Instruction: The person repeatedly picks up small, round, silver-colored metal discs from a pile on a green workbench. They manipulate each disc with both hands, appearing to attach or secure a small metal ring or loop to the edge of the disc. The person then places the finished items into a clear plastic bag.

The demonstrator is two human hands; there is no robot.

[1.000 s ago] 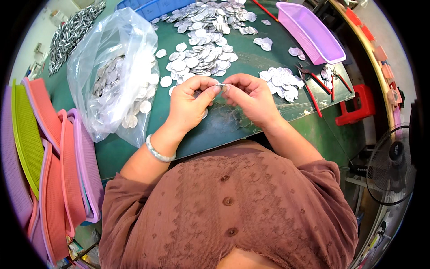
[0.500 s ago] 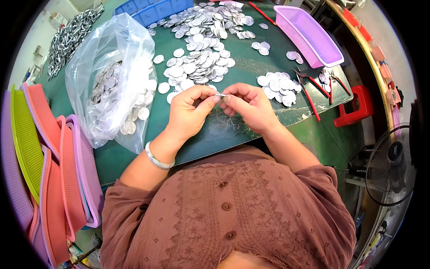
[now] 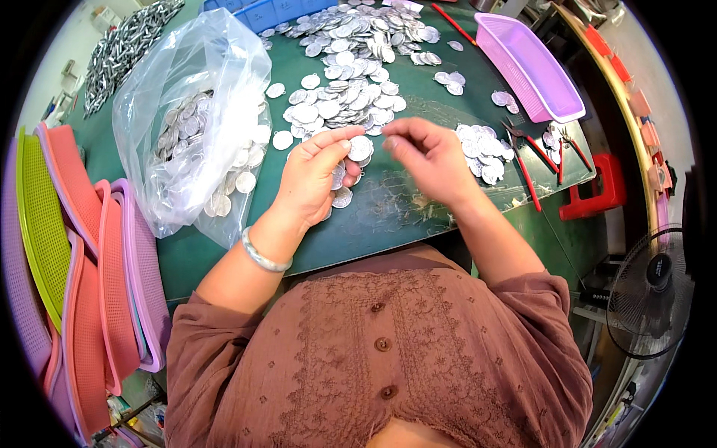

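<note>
My left hand [image 3: 317, 175] pinches a round silver pendant [image 3: 361, 148] between thumb and forefinger, its face turned up. More silver discs [image 3: 342, 197] show under and beside its lower fingers; whether these are held or lie on the table I cannot tell. Just to the right, my right hand [image 3: 432, 163] is lifted off the pendant, loosely curled, with thumb and forefinger slightly apart and nothing visible between them. Beyond both hands spreads a heap of similar pendants [image 3: 343, 104]. A smaller pile [image 3: 484, 153] lies right of my right hand.
A clear plastic bag [image 3: 187, 134] of pendants stands at left, beside stacked coloured baskets [image 3: 89, 299]. Red-handled pliers [image 3: 529, 175] and a purple basket [image 3: 523, 67] lie at right, a blue bin [image 3: 272, 11] at the back. A red stool [image 3: 594, 187] and fan [image 3: 650, 291] stand beyond the table edge.
My hands were together at one small piece; now they are apart. The right hand has moved right and slightly up, and the pendant in my left hand now shows its flat face.
</note>
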